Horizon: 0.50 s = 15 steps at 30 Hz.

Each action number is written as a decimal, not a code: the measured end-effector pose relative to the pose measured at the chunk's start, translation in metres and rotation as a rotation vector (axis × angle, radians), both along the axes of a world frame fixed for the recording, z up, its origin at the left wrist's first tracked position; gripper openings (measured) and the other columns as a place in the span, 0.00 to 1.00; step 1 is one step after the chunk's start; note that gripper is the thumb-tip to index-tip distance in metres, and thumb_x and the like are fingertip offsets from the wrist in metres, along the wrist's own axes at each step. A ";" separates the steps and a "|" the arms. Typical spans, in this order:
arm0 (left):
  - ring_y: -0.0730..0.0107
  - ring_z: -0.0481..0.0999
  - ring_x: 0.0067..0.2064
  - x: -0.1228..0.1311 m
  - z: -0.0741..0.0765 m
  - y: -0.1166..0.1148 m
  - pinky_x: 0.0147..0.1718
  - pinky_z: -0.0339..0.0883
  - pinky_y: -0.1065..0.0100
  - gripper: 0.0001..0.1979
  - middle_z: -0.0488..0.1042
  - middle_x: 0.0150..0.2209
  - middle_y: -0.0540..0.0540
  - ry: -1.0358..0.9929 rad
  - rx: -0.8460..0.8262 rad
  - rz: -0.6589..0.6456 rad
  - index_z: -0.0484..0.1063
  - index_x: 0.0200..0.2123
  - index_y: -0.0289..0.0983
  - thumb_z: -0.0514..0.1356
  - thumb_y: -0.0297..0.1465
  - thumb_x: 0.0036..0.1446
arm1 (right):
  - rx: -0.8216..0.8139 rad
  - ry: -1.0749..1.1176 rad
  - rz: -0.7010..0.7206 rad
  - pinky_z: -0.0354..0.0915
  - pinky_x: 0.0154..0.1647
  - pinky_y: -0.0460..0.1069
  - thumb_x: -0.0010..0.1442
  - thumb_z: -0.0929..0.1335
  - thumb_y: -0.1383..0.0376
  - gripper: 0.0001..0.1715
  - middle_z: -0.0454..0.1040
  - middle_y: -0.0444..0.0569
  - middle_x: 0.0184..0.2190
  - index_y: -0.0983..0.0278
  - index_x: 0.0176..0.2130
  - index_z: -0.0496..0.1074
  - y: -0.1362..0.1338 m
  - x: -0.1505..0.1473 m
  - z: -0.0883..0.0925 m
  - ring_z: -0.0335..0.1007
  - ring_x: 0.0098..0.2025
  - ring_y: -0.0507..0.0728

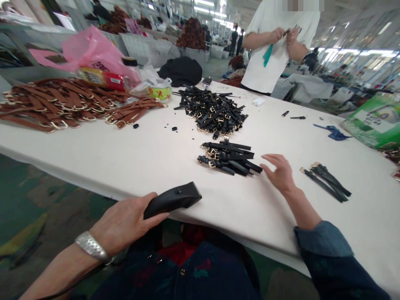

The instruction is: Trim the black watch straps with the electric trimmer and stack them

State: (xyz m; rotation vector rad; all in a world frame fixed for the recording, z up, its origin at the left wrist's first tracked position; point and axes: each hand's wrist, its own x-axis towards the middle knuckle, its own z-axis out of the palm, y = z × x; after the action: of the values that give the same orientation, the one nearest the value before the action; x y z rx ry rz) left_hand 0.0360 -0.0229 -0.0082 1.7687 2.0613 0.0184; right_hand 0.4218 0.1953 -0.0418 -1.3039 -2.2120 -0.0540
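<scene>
My left hand is closed round a black handheld tool at the near edge of the white table; a silver bracelet sits on that wrist. My right hand is open, fingers spread, resting on the table just right of a small stack of black straps with gold buckles. A larger heap of the same black straps lies further back. Two or three black straps lie apart to the right of my right hand.
Brown straps with rings cover the table's left side, beside a pink bag and a bottle. A person in a white shirt stands at the far side handling something small. A green box sits at the right.
</scene>
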 end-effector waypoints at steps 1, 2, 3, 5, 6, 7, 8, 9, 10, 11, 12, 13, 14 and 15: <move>0.60 0.75 0.31 0.001 0.000 0.000 0.30 0.60 0.63 0.23 0.76 0.28 0.46 0.007 -0.008 -0.004 0.68 0.36 0.40 0.49 0.52 0.52 | -0.015 -0.006 0.055 0.65 0.48 0.59 0.62 0.65 0.58 0.17 0.69 0.54 0.48 0.63 0.48 0.69 -0.001 -0.030 -0.002 0.67 0.47 0.59; 0.60 0.75 0.31 0.002 0.001 0.000 0.30 0.60 0.63 0.23 0.76 0.28 0.46 0.013 -0.016 -0.009 0.68 0.36 0.41 0.49 0.53 0.53 | -0.031 -0.012 0.100 0.67 0.47 0.57 0.63 0.64 0.59 0.18 0.68 0.52 0.50 0.64 0.50 0.66 -0.001 -0.055 -0.004 0.68 0.47 0.57; 0.60 0.75 0.31 0.003 0.001 0.000 0.30 0.60 0.64 0.23 0.76 0.28 0.46 0.017 -0.021 -0.013 0.68 0.36 0.40 0.48 0.53 0.53 | -0.044 -0.015 0.141 0.68 0.46 0.56 0.63 0.64 0.59 0.18 0.68 0.52 0.50 0.64 0.51 0.66 0.000 -0.076 -0.006 0.68 0.47 0.57; 0.62 0.74 0.31 0.005 0.002 -0.002 0.30 0.60 0.65 0.22 0.76 0.28 0.46 0.008 -0.020 -0.017 0.67 0.35 0.40 0.49 0.52 0.53 | -0.066 -0.022 0.210 0.68 0.46 0.56 0.63 0.64 0.59 0.19 0.67 0.52 0.50 0.65 0.51 0.65 0.004 -0.102 -0.008 0.68 0.46 0.57; 0.62 0.74 0.30 0.005 0.003 -0.003 0.29 0.60 0.65 0.22 0.76 0.28 0.46 0.000 -0.016 -0.016 0.68 0.35 0.40 0.49 0.52 0.53 | -0.075 -0.027 0.241 0.68 0.46 0.56 0.63 0.64 0.59 0.19 0.67 0.52 0.50 0.65 0.51 0.65 0.006 -0.109 -0.007 0.68 0.47 0.57; 0.63 0.74 0.30 0.006 0.004 -0.005 0.29 0.59 0.65 0.22 0.76 0.28 0.46 -0.010 -0.012 -0.014 0.68 0.35 0.40 0.49 0.51 0.53 | -0.083 -0.031 0.269 0.68 0.46 0.57 0.63 0.64 0.59 0.18 0.68 0.52 0.50 0.65 0.51 0.66 0.008 -0.113 -0.006 0.68 0.46 0.57; 0.63 0.74 0.31 0.006 0.004 -0.006 0.29 0.59 0.65 0.21 0.76 0.28 0.46 -0.015 -0.010 -0.009 0.68 0.35 0.40 0.49 0.51 0.53 | -0.089 -0.040 0.295 0.67 0.46 0.57 0.63 0.64 0.59 0.18 0.68 0.52 0.49 0.64 0.50 0.67 0.009 -0.115 -0.003 0.68 0.46 0.57; 0.63 0.74 0.31 0.005 0.003 -0.008 0.29 0.59 0.65 0.21 0.76 0.28 0.46 -0.020 -0.009 -0.003 0.68 0.36 0.40 0.50 0.51 0.53 | -0.093 -0.047 0.317 0.67 0.46 0.57 0.62 0.65 0.59 0.17 0.69 0.52 0.47 0.64 0.49 0.68 0.008 -0.116 0.000 0.68 0.46 0.57; 0.63 0.74 0.31 0.005 0.003 -0.009 0.30 0.60 0.65 0.21 0.76 0.29 0.46 -0.022 -0.006 0.002 0.68 0.36 0.40 0.50 0.51 0.53 | -0.095 -0.043 0.334 0.66 0.47 0.56 0.61 0.66 0.60 0.16 0.71 0.52 0.46 0.63 0.47 0.70 0.007 -0.117 0.004 0.68 0.45 0.57; 0.62 0.74 0.31 0.004 0.002 -0.009 0.30 0.60 0.65 0.21 0.76 0.29 0.46 -0.024 -0.003 0.004 0.69 0.37 0.40 0.50 0.51 0.53 | -0.097 -0.024 0.346 0.66 0.46 0.55 0.59 0.67 0.61 0.15 0.72 0.52 0.44 0.63 0.46 0.71 0.003 -0.118 0.008 0.68 0.44 0.58; 0.62 0.75 0.32 0.003 0.000 -0.010 0.31 0.60 0.65 0.21 0.76 0.29 0.46 -0.022 0.002 0.006 0.69 0.37 0.40 0.50 0.51 0.53 | -0.100 0.015 0.352 0.66 0.46 0.54 0.58 0.67 0.61 0.14 0.72 0.52 0.42 0.63 0.45 0.73 -0.002 -0.120 0.012 0.69 0.42 0.58; 0.62 0.75 0.32 0.001 -0.001 -0.010 0.31 0.60 0.65 0.22 0.76 0.29 0.46 -0.018 0.008 0.007 0.69 0.37 0.40 0.50 0.51 0.53 | -0.109 0.069 0.356 0.65 0.44 0.53 0.57 0.67 0.62 0.14 0.73 0.52 0.41 0.63 0.44 0.73 -0.010 -0.122 0.015 0.69 0.41 0.58; 0.62 0.75 0.31 0.000 -0.002 -0.011 0.31 0.60 0.65 0.23 0.76 0.29 0.46 -0.013 0.013 0.007 0.69 0.37 0.40 0.50 0.52 0.52 | -0.130 0.126 0.361 0.65 0.43 0.52 0.57 0.67 0.63 0.14 0.73 0.51 0.39 0.63 0.44 0.74 -0.019 -0.125 0.017 0.69 0.40 0.57; 0.62 0.75 0.31 -0.001 -0.003 -0.011 0.31 0.61 0.65 0.23 0.76 0.29 0.46 -0.009 0.018 0.006 0.69 0.37 0.40 0.50 0.52 0.52 | -0.160 0.175 0.370 0.65 0.41 0.51 0.57 0.67 0.63 0.14 0.73 0.50 0.38 0.63 0.44 0.74 -0.030 -0.127 0.018 0.69 0.38 0.56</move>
State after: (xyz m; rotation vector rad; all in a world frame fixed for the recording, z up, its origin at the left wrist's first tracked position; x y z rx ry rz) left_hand 0.0346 -0.0338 -0.0110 1.7699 2.0664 0.0464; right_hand 0.2944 0.1657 -0.0242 -0.9176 -2.3021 0.3700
